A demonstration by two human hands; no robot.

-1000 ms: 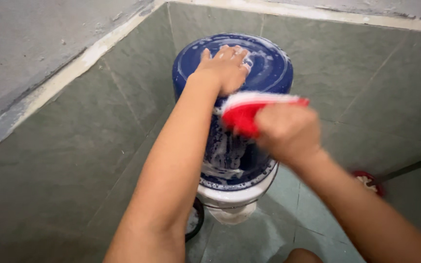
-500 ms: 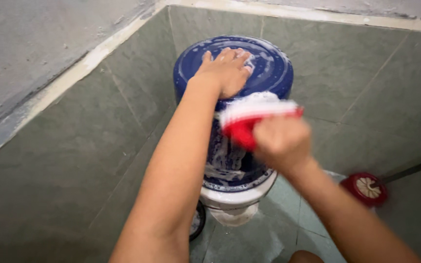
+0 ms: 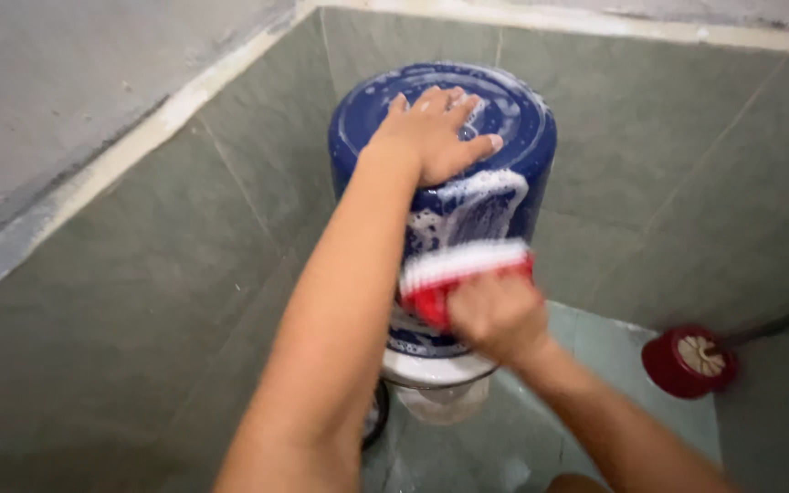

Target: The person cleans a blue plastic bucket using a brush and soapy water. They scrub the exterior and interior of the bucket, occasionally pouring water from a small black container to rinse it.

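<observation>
Green tiled corner, wet floor; upturned blue bucket (image 3: 468,137) soapy, likely slippery; left hand (image 3: 431,137) flat on top, fingers spread; right hand (image 3: 495,315) clenched round red brush (image 3: 463,274) against bucket side.

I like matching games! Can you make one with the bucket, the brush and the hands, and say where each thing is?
Things:
1. left hand
2. right hand
3. blue bucket
4. red round brush head

Places or states:
a. upside down, soapy
b. lying on the floor by the wall
c. flat on the bucket's bottom
d. gripping a red scrub brush against the bucket's side

Pairs: 1-c, 2-d, 3-a, 4-b
</observation>
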